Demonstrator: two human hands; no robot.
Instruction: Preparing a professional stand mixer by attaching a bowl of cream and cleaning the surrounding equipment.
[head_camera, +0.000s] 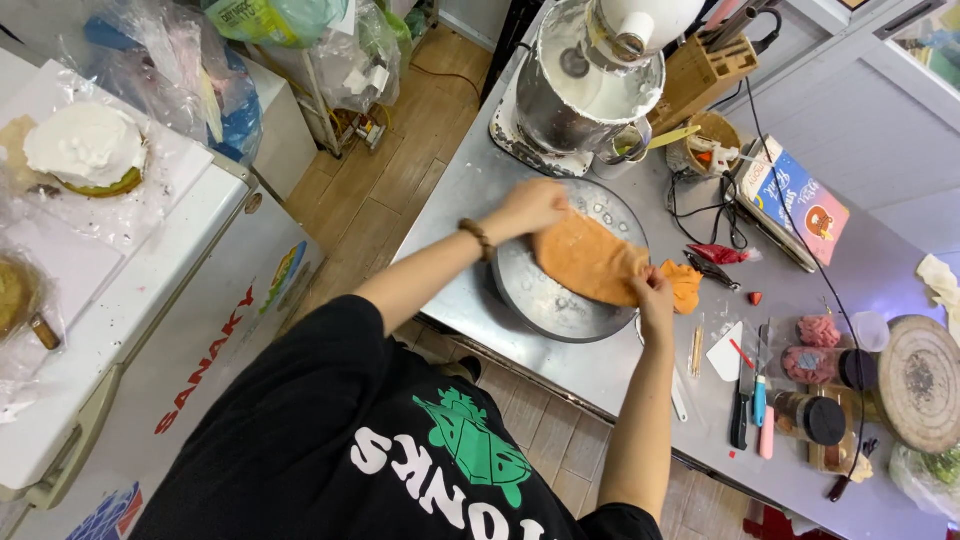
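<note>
My left hand (535, 205) pressed down on one end of the orange cloth (592, 262), fingers closed over it, while my right hand (655, 296) pinched the other end tight. The cloth lay across the round metal pan (545, 300) on the steel counter (470, 190), one corner spilling over the pan's rim. A mixer (590, 80) stood just behind the pan, with knives (745, 395) and jars (815, 365) off beside my right hand.

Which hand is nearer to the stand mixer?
Left. The left hand presses the orange cloth just below the stand mixer; the right hand grips the cloth's far end, farther away.
</note>
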